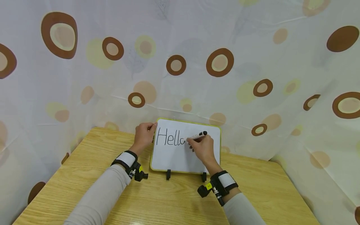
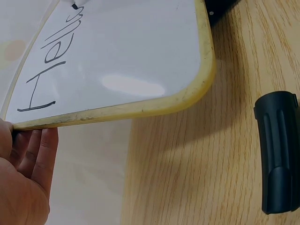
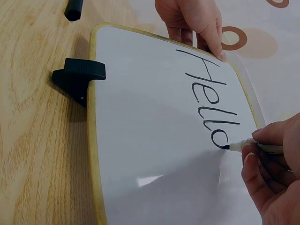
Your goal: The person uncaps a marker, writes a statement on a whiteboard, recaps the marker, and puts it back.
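Note:
A whiteboard (image 1: 180,156) with a yellow rim leans back in black feet on the wooden table. Black handwriting (image 3: 211,101) across its upper part reads "Hell", followed by a rounded, partly open letter. My right hand (image 1: 203,147) pinches a white marker (image 1: 198,136) with a black end, and its dark tip touches the board at that last letter in the right wrist view. At the board's upper left corner, my left hand (image 1: 144,136) grips the rim, thumb at the front edge and fingers behind. The left fingers (image 2: 44,157) partly show below the rim in the left wrist view.
Black feet (image 1: 168,174) support the board's lower edge. The wooden table (image 1: 168,200) extends in front and to both sides. A patterned curtain (image 1: 180,34) hangs close behind. A black ridged cylindrical piece (image 2: 276,152) appears at the right of the left wrist view.

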`<move>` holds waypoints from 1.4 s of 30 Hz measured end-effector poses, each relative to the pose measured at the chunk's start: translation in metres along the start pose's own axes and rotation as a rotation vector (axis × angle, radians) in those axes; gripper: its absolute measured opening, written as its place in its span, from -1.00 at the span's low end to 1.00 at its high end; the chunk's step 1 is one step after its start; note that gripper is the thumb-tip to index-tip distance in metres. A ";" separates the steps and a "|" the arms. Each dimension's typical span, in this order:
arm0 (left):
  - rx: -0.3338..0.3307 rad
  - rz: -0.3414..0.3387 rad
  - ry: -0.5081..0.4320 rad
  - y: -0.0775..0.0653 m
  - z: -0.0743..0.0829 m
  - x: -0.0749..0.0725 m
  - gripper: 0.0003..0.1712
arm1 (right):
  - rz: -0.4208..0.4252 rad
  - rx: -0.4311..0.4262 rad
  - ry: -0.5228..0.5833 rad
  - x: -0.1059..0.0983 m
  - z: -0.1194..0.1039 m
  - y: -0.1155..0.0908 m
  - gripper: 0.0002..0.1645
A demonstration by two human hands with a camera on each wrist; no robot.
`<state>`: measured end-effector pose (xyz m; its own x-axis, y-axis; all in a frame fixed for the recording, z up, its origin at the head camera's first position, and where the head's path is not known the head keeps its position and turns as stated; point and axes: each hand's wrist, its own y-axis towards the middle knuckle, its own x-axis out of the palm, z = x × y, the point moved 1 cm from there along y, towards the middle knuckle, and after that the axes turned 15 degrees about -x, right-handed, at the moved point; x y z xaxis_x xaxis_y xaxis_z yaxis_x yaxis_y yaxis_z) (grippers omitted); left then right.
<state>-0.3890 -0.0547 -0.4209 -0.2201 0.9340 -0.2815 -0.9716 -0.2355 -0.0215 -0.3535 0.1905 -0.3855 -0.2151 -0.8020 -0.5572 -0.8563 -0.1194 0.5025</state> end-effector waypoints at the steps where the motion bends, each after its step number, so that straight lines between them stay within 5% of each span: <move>1: 0.002 0.003 0.001 0.000 0.000 0.000 -0.62 | 0.004 -0.007 0.005 0.000 0.000 0.001 -0.81; 16: 0.003 -0.003 -0.006 0.000 0.001 0.000 -0.62 | 0.022 -0.069 0.071 0.005 -0.005 0.008 -0.85; 32: 0.011 -0.002 -0.002 -0.001 0.004 -0.002 -0.61 | 0.086 -0.059 0.142 -0.036 0.004 0.003 -0.84; 42: -0.009 -0.011 0.006 -0.004 0.004 -0.001 -0.62 | 0.080 -0.033 0.158 -0.044 0.011 -0.004 -0.81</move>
<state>-0.3857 -0.0538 -0.4164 -0.2086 0.9350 -0.2867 -0.9733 -0.2273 -0.0333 -0.3461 0.2327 -0.3706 -0.2033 -0.8915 -0.4048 -0.8231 -0.0682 0.5638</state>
